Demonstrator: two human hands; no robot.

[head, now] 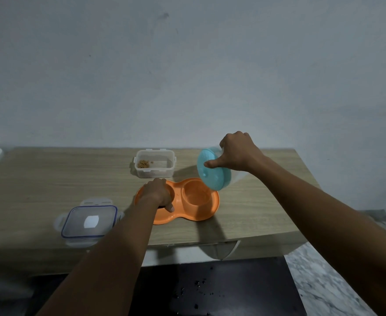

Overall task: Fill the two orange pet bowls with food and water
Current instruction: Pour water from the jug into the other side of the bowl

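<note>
Head view: the orange double bowl (195, 214) sits near the middle of the desk (50, 179), close to the front edge, its two round wells joined in one moulded base. The left hand (156, 192) lies over the left well, thumb down on the near side and fingers curled round its rim, steadying it. What fills that well is mostly hidden, though something dark shows under the palm. The right hand (237, 153) grips a clear jar with a teal lid (210, 172), fingers wrapped round its body and thumb on the lid, tipped steeply with the lid's lower edge above the right well (196, 195). No stream is visible, and I cannot tell whether the well holds water.

Behind the bowl stands the open clear food box (155, 169) with only a few kibble pieces (144, 164) in one corner. Its blue-sealed lid (89, 221) lies flat at front left. The feeding half therefore looks done. The water half looks under way or about to start.
</note>
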